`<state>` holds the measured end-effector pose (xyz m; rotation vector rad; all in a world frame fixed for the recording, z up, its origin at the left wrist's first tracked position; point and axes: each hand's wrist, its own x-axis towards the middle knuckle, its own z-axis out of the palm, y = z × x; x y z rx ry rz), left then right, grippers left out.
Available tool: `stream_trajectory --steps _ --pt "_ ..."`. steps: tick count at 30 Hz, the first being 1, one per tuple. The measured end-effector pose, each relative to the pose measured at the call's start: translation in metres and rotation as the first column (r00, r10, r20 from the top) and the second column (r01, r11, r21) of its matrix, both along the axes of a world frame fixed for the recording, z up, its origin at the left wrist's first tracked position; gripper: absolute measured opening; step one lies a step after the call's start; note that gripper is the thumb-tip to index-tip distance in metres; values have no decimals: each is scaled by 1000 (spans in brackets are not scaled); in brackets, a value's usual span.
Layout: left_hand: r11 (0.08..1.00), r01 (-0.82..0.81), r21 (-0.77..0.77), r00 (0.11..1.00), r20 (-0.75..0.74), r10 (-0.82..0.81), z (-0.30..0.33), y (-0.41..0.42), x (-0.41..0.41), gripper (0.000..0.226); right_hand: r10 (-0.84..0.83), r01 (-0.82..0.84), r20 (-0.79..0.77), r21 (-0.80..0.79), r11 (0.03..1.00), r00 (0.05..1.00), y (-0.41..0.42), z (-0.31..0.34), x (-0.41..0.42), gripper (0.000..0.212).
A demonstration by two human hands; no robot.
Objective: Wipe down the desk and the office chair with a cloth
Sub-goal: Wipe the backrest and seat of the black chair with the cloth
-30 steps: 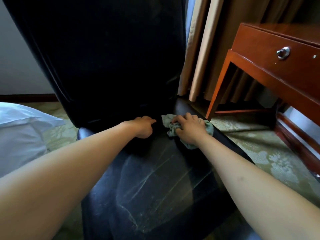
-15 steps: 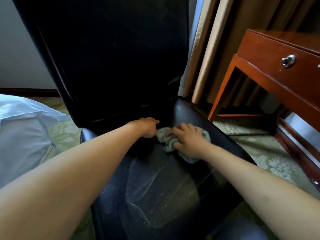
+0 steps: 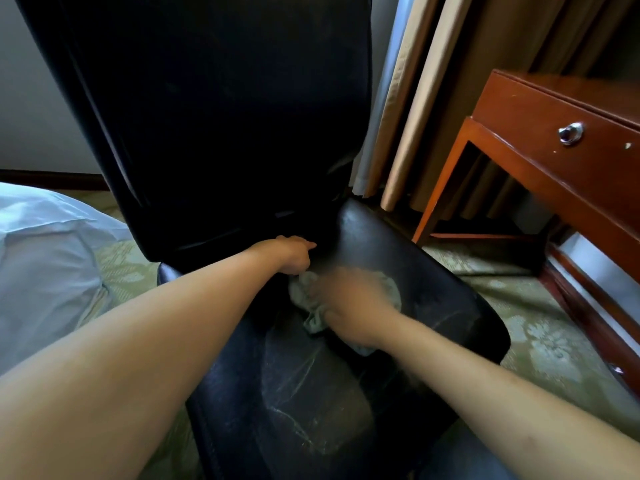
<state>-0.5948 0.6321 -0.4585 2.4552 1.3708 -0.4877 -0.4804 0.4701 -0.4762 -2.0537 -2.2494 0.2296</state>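
Right hand [image 3: 349, 306] with the crumpled pale green cloth [image 3: 313, 318] has slid leftward along the seat since half a second ago, now closer to the left hand and nearer the viewer; it is smeared by motion blur. Camera has drifted a little too, the desk sitting lower right in view than before. The cloth lies bunched on the rear part of the black leather chair seat [image 3: 433, 271], under the right hand, which presses down on it; folds stick out at the left and below the palm. Whether the fingers are curled round the cloth or laid flat on it, cannot tell through the blur. Left hand [image 3: 294, 254] rests at the crease where seat meets the tall black chair backrest [image 3: 214, 109], fingers curled in, knuckles toward the backrest, holding nothing visible; its lower edge is just beside the cloth. Seat surface shows pale scuff lines and worn patches toward the front. To the right, a reddish-brown wooden desk [image 3: 540, 140] with a drawer and a round silver drawer knob [image 3: 570, 133]. Beige curtains [image 3: 426, 98] hang behind, between backrest and desk. Green floral-patterned carpet [image 3: 540, 334] under everything. White bedding [image 3: 45, 258] at the left edge.
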Motion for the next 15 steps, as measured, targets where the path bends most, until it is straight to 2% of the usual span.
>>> stream_trajectory --steps 3,6,9,11,15 --pt "1000 -3 -20 1000 19 4 6 -6 1 60 103 -103 -40 -14 995 994 -22 2 -8 45" --pt "1000 -18 -21 999 39 19 9 -8 1 59 116 -116 -40 1 993 992 -12 6 1 42" --pt "999 -3 -43 997 83 6 14 -7 3 55 -13 13 -1 26 1000 1000 23 4 13 46" --pt "997 13 -81 981 196 3 17 -6 3 47 -124 123 19 25 992 992 51 4 20 47" --pt "987 -14 -159 937 342 68 17 -3 -3 33 -169 168 33 14 986 985 86 1 20 47"
